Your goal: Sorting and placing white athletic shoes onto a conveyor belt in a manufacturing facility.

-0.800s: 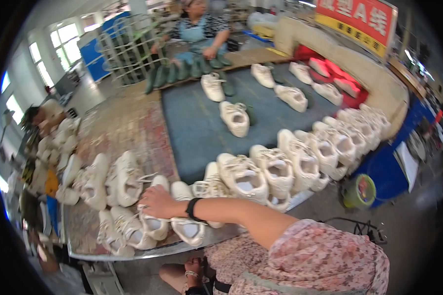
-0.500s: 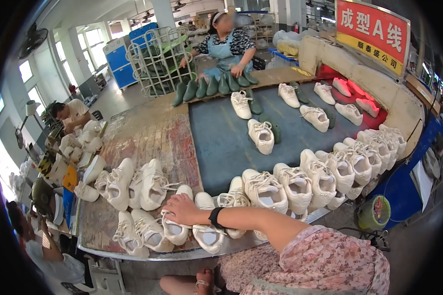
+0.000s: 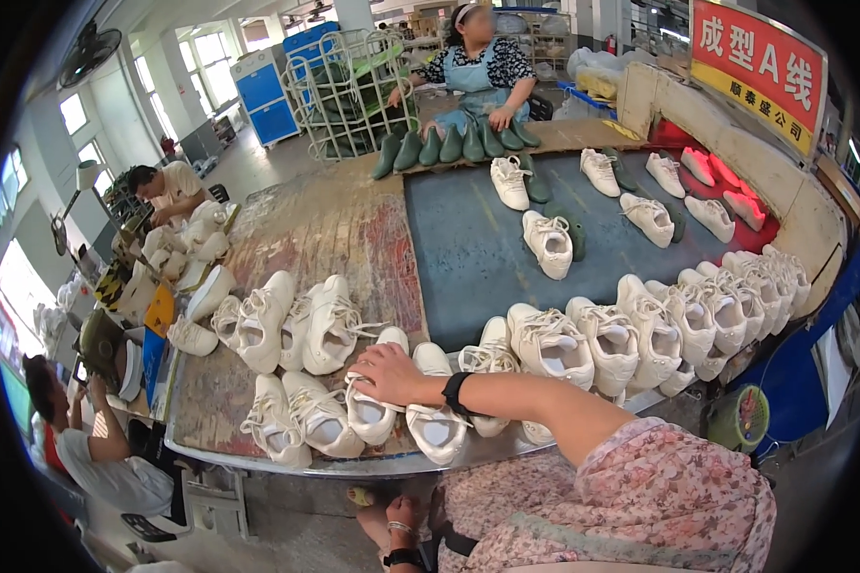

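Observation:
My right hand (image 3: 392, 373) reaches in across the table's front edge, a black band at its wrist. Its fingers are curled over the laced top of a cream sneaker (image 3: 371, 418) in the front row. Beside that shoe, two cream sneakers (image 3: 321, 420) stand to the left and another sneaker (image 3: 437, 427) to the right, under my wrist. Behind them is a laced pair of sneakers (image 3: 331, 329), one lace trailing toward my hand. Low in the view, below the table, hangs my left hand (image 3: 403, 514), with a bracelet; its fingers are too unclear to read.
Cream sneakers (image 3: 610, 346) line the near side of a dark conveyor belt (image 3: 478, 277), with more shoes and green shoe lasts (image 3: 473, 143) beyond. A person (image 3: 487, 81) in an apron sits across from me. Other people sit at left. A green basket (image 3: 741, 420) stands at right.
My view has shifted, so the table and shoes appear farther right and higher. My right hand stays on the same sneaker. More of my left wrist shows, with a dark band.

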`<state>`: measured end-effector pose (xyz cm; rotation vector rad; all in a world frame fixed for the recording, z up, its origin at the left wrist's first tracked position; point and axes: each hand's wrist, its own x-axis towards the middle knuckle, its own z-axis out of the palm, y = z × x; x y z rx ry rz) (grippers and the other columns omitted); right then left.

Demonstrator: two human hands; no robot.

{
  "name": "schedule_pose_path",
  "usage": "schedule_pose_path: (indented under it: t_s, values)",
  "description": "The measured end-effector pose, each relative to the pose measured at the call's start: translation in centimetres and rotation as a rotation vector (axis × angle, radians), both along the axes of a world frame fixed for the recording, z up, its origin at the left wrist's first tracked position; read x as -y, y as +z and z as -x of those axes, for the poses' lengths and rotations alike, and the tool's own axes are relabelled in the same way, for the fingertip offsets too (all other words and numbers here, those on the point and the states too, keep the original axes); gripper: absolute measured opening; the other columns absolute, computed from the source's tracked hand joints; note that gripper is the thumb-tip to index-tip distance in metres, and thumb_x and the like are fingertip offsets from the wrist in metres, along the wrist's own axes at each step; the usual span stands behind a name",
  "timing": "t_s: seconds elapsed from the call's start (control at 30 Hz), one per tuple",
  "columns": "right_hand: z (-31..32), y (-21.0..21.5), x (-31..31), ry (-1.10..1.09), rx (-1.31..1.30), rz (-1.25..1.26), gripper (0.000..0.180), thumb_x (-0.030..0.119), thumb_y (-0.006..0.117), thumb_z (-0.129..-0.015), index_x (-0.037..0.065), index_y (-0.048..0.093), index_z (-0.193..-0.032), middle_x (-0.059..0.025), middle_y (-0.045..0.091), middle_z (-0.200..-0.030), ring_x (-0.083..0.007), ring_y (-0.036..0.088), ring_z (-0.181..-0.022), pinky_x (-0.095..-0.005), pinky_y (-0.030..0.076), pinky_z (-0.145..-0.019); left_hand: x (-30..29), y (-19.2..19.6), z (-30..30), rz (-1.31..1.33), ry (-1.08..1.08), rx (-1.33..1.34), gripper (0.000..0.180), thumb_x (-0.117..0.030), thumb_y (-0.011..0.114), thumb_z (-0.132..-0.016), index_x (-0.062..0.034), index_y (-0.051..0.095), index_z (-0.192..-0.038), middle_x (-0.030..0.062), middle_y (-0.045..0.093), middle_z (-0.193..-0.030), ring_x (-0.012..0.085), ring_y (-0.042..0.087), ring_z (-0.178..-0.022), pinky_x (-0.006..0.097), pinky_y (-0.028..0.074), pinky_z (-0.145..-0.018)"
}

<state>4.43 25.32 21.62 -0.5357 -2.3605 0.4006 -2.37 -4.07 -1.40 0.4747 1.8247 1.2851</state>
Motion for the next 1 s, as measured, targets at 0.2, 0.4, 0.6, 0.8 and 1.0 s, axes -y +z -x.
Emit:
schedule_pose_path:
  t_s: [0.2, 0.4, 0.6, 0.8, 1.0]
  values:
    - [0.3, -0.4, -0.4, -0.019, -0.097, -0.050, 0.032, 0.036, 0.055, -0.082, 0.013, 0.063, -0.102, -0.0058, 0.057, -0.101, -0.0258, 0.046, -0.103, -0.0435, 0.031, -0.088, -0.5, -0.4, 0.3, -0.030, 0.132, 0.216, 0.015, -0.005, 0.048, -0.082, 0.0012, 0.062, -0.079, 0.0096, 0.064, -0.074, 0.0198, 0.061, -0.067, 0.032, 0.051, -0.064]
    - [0.7, 0.7, -1.3, -0.004, -0.012, 0.028, 0.032, 0.035, 0.056, -0.082, 0.013, 0.062, -0.105, -0.0065, 0.057, -0.110, -0.0286, 0.045, -0.111, -0.0444, 0.030, -0.094, -0.5, 0.6, 1.1, -0.094, 0.068, 0.145, 0.017, -0.006, 0.047, -0.083, 0.0034, 0.060, -0.089, 0.0100, 0.065, -0.079, 0.0200, 0.061, -0.069, 0.031, 0.051, -0.066]
    - [1.0, 0.6, -0.5, 0.033, -0.026, 0.007, 0.032, 0.035, 0.057, -0.080, 0.012, 0.064, -0.101, -0.0057, 0.059, -0.106, -0.0267, 0.047, -0.108, -0.0451, 0.033, -0.090, 0.4, -0.5, 0.7, 0.027, 0.236, 0.174, 0.018, -0.009, 0.050, -0.084, 0.0015, 0.064, -0.087, 0.0109, 0.066, -0.080, 0.0192, 0.062, -0.070, 0.031, 0.050, -0.065]
    - [0.1, 0.2, -1.2, 0.032, 0.020, -0.031, 0.031, 0.031, 0.061, -0.078, 0.012, 0.063, -0.102, -0.0061, 0.059, -0.106, -0.0276, 0.048, -0.107, -0.0441, 0.033, -0.092, -1.0, -1.2, -1.1, 0.345, -0.090, -0.243, 0.028, -0.022, 0.051, -0.084, 0.0015, 0.064, -0.092, 0.0117, 0.066, -0.077, 0.0202, 0.061, -0.067, 0.033, 0.049, -0.060]
    - [1.2, 1.7, -0.4, 0.060, 0.047, 0.007, 0.030, 0.029, 0.059, -0.081, 0.012, 0.063, -0.105, -0.0060, 0.058, -0.106, -0.0276, 0.047, -0.108, -0.0426, 0.031, -0.095, -1.2, -0.3, -0.5, 0.342, -0.041, -0.230, 0.036, -0.029, 0.050, -0.086, 0.0013, 0.063, -0.098, 0.0126, 0.067, -0.082, 0.0217, 0.062, -0.069, 0.034, 0.050, -0.062]
